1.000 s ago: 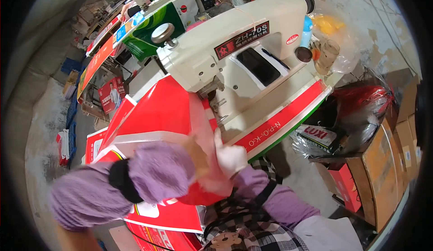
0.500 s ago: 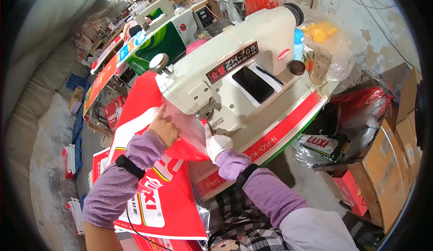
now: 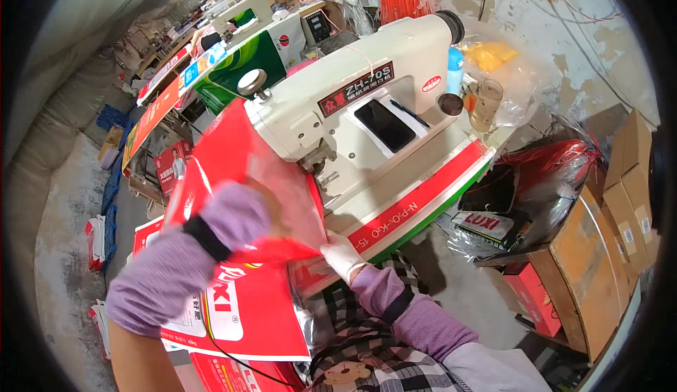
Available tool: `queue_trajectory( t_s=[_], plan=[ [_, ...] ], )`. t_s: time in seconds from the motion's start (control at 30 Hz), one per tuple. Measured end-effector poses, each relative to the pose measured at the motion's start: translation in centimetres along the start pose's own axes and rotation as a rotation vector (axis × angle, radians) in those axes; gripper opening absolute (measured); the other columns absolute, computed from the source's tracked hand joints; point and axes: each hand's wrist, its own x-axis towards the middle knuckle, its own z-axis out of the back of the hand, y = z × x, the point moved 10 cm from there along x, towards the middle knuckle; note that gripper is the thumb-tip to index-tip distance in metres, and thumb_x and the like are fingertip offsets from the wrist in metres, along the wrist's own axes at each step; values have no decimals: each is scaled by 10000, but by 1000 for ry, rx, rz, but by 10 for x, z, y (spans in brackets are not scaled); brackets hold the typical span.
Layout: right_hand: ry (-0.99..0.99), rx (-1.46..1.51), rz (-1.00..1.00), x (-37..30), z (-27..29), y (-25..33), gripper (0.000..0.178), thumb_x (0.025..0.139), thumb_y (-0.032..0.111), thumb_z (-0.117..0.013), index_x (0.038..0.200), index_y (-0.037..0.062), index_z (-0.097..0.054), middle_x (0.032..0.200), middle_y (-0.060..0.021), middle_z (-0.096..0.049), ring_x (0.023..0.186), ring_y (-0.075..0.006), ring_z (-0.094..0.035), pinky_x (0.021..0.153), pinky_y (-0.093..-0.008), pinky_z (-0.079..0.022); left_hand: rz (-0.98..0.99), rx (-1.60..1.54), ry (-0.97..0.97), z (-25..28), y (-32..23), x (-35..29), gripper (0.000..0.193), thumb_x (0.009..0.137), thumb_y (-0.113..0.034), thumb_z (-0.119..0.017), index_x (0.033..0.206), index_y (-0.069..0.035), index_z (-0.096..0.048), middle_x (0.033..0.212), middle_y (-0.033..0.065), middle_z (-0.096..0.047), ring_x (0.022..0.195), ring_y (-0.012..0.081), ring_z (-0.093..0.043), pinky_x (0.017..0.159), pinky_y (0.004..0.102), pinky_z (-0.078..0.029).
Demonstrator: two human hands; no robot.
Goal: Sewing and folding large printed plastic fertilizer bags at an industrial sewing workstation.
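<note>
A red and white plastic woven bag [image 3: 220,154] lies with its edge along the head of a large white sewing machine [image 3: 416,50]. My right hand [image 3: 343,256], in a white glove, pinches the bag's near corner just below the machine's needle area. Over the bag's middle is my left hand [image 3: 264,212], bare and smeared by motion, so its fingers do not show clearly. Below my left forearm hangs more red bag material [image 3: 271,314] with white printed panels.
A black phone [image 3: 385,125] and a pen [image 3: 409,113] rest on the machine bed. Behind them stand a blue bottle [image 3: 455,71] and a glass jar [image 3: 486,103]. Cardboard boxes [image 3: 585,272] and plastic-wrapped bundles are at right. Another sewing station [image 3: 243,71] stands farther back.
My right hand has moved toward me, away from the needle area, with the bag's corner. My left hand has shifted across the bag, and the bag's edge now shows beside the machine head.
</note>
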Motion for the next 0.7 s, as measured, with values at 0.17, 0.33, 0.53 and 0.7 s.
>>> queue_trajectory(
  t_s=[0.17, 0.33, 0.53, 0.7],
  plan=[
    [87, 546, -369, -50, -30, 97, 314, 806, 164, -522, 1068, -1, -573, 802, -165, -653, 644, -297, -665, 538, -367, -536, 72, -28, -386, 28, 79, -38, 517, 827, -559, -531, 790, -64, -675, 741, 158, -649, 732, 343, -634, 692, 420, -506],
    [51, 582, -141, -22, -9, 47, 332, 926, 178, -421, 1159, -37, -520, 918, -137, -657, 850, -233, -657, 681, -381, -548, -517, -170, -611, 27, -119, -94, 75, 701, -189, -610, 738, -171, -673, 543, 78, -551, 483, 242, -571, 452, 385, -464],
    [319, 661, -481, -100, -58, -1, 232, 907, 173, -496, 1074, 74, -623, 942, -61, -656, 798, -206, -614, 776, -351, -499, -468, -421, -291, -5, -217, -18, 69, 736, -142, -606, 711, -113, -663, 685, 127, -646, 578, 281, -624, 501, 396, -492],
    [443, 449, -326, -170, -36, 48, 307, 950, 175, -445, 1184, -3, -534, 1062, -134, -625, 901, -262, -653, 770, -362, -559, -699, -678, -525, -34, -144, -10, 179, 743, -240, -638, 832, -84, -641, 819, 127, -644, 736, 274, -624, 625, 420, -478]
  ],
)
